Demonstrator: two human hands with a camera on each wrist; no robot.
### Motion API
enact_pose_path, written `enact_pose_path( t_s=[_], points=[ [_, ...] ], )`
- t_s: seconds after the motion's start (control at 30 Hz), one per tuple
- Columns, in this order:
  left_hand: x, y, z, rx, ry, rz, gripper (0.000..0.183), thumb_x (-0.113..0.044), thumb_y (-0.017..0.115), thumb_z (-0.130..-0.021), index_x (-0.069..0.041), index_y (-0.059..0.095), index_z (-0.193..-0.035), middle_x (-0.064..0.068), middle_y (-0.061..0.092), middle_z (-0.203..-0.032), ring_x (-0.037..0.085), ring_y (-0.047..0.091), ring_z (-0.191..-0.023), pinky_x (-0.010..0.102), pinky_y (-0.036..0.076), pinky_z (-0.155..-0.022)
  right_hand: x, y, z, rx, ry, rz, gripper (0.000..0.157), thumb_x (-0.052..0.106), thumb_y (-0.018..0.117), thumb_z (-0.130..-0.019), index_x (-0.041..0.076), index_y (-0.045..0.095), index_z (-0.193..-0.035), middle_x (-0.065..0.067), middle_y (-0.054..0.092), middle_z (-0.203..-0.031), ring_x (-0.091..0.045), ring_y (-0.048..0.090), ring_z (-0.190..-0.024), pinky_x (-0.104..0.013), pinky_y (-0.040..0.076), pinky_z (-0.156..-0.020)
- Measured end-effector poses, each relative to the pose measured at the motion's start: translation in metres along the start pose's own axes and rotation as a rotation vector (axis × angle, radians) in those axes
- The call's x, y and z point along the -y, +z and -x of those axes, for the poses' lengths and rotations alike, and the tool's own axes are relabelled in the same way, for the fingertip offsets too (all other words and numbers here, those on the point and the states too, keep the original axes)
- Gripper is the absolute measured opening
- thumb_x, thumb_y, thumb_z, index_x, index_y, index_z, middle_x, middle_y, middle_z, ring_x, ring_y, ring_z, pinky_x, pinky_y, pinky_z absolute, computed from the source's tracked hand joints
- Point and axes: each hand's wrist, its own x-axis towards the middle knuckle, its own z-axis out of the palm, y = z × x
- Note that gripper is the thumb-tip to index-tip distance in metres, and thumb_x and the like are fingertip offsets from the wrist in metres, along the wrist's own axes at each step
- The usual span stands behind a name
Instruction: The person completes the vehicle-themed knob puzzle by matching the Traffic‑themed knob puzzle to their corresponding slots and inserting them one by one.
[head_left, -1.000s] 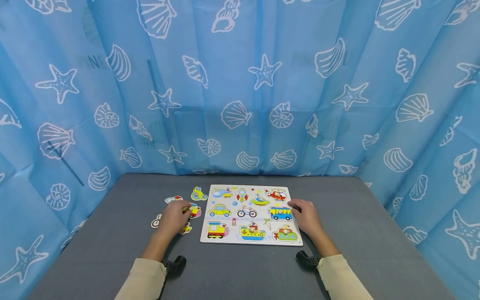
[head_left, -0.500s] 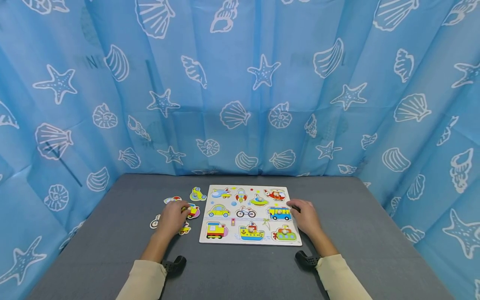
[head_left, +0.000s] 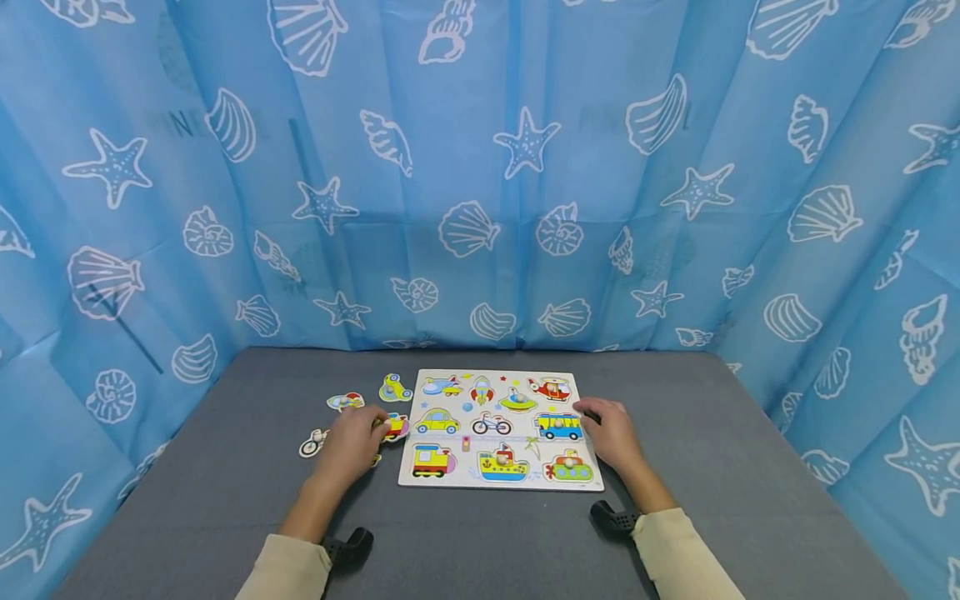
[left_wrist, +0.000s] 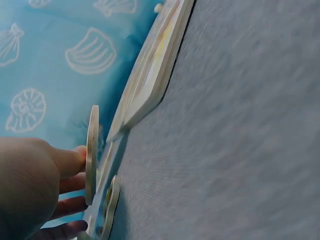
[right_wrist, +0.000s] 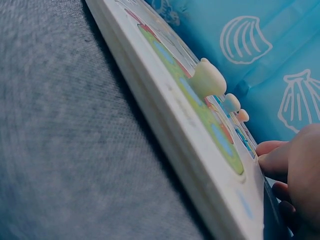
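Note:
My left hand (head_left: 351, 437) pinches a wooden train puzzle piece (head_left: 397, 427) just left of the puzzle board (head_left: 467, 468). In the left wrist view, the train piece (left_wrist: 92, 155) is raised on edge above the table, its printed face out of sight. At the board's right edge, my right hand (head_left: 611, 432) grips the rim with thumb and forefinger. The right wrist view has those fingertips at the board's side, past a knobbed submarine piece (right_wrist: 220, 140). Knobbed bus (head_left: 559, 426), ship (head_left: 504, 462) and helicopter (head_left: 551, 388) pieces lie in the board.
Loose pieces lie around my left hand: a yellow car (head_left: 395, 388), a rocket (head_left: 346, 402), a bicycle (head_left: 312, 442) partly covered, and one mostly hidden piece (head_left: 377, 460). A grey cloth covers the table (head_left: 480, 542). Behind hangs a blue shell-patterned curtain (head_left: 480, 275).
My left hand has shifted slightly right with the train piece, uncovering more of the rocket and covering more of the piece below. The right hand keeps its place at the board.

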Motion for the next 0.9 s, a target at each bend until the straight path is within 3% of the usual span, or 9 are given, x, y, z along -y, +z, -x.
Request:
enact_pose_path(
  t_s=[0.27, 0.47, 0.73, 0.9],
  points=[
    [-0.014, 0.001, 0.012, 0.001, 0.161, -0.095, 0.015, -0.022, 0.075, -0.086, -0.013, 0.073, -0.098, -0.003, 0.067, -0.091, 0.021, 0.057, -0.088, 0.041, 0.048, -0.078, -0.003, 0.001, -0.001, -0.007, -0.010, 0.011, 0.025, 0.003, 0.060, -0.094, 0.003, 0.068, -0.118, -0.019, 0.060, -0.128, -0.036, 0.044, -0.123, -0.056, 0.034, -0.102],
    [-0.026, 0.000, 0.017, 0.003, 0.198, -0.118, 0.016, -0.023, 0.077, -0.085, -0.013, 0.073, -0.096, -0.003, 0.067, -0.092, 0.020, 0.057, -0.089, 0.039, 0.048, -0.080, -0.003, 0.001, -0.001, -0.008, -0.003, 0.003, 0.025, 0.004, 0.060, -0.095, 0.003, 0.068, -0.118, -0.018, 0.060, -0.128, -0.035, 0.044, -0.123, -0.056, 0.034, -0.102],
    [-0.037, 0.005, 0.023, -0.031, 0.310, -0.134, 0.011, -0.023, 0.077, -0.084, -0.015, 0.072, -0.089, -0.004, 0.064, -0.089, 0.017, 0.054, -0.083, 0.037, 0.048, -0.075, -0.002, 0.000, 0.001, -0.006, -0.004, -0.002, 0.025, 0.003, 0.060, -0.094, 0.002, 0.067, -0.118, -0.018, 0.060, -0.128, -0.035, 0.044, -0.124, -0.056, 0.034, -0.103],
    [-0.044, 0.008, 0.026, -0.036, 0.318, -0.147, 0.010, -0.024, 0.078, -0.082, -0.016, 0.073, -0.086, -0.005, 0.062, -0.085, 0.015, 0.052, -0.081, 0.035, 0.047, -0.074, -0.001, -0.001, 0.000, -0.005, -0.005, -0.005, 0.025, 0.003, 0.060, -0.094, 0.002, 0.067, -0.118, -0.018, 0.060, -0.127, -0.035, 0.043, -0.124, -0.055, 0.033, -0.103]
  ],
)
